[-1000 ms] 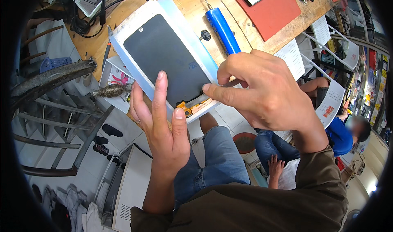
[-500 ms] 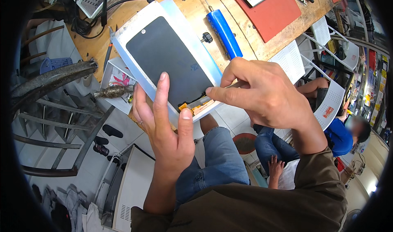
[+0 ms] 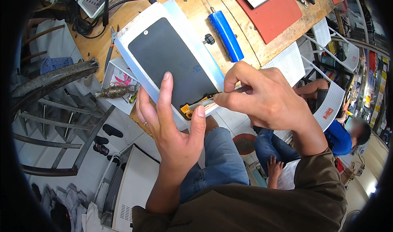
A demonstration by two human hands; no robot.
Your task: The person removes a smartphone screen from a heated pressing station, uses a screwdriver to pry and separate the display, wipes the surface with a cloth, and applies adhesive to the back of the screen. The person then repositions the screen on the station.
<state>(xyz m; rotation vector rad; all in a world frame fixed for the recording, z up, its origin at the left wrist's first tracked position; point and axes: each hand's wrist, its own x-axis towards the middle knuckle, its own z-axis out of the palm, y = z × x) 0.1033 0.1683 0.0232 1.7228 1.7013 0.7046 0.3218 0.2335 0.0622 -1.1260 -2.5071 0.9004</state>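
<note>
A dark, flat phone-sized panel (image 3: 168, 54) lies on a white and pale-blue plate-like device (image 3: 127, 29) with a black cable. At its near end, an orange flex strip (image 3: 187, 110) shows beside the panel's black edge. My left hand (image 3: 174, 136) has its fingers spread: the forefinger rests on the panel, the thumb is by the flex strip, and other fingers are along the device's left side. Thumb and forefinger of my right hand (image 3: 266, 97) pinch a thin metal tool (image 3: 245, 89), largely hidden by the fingers, at the panel's near right corner.
Right of the device lie a blue-handled tool (image 3: 226, 35) with a thin rod and a black knob (image 3: 209, 39). Pliers (image 3: 111, 48) are at its left, above an open white drawer (image 3: 118, 74). A red mat (image 3: 282, 19) lies farther right. Another person (image 3: 342, 136) sits at the right.
My right hand has shifted slightly right and down. The left thumb has moved right along the near edge, and more of the orange flex strip shows.
</note>
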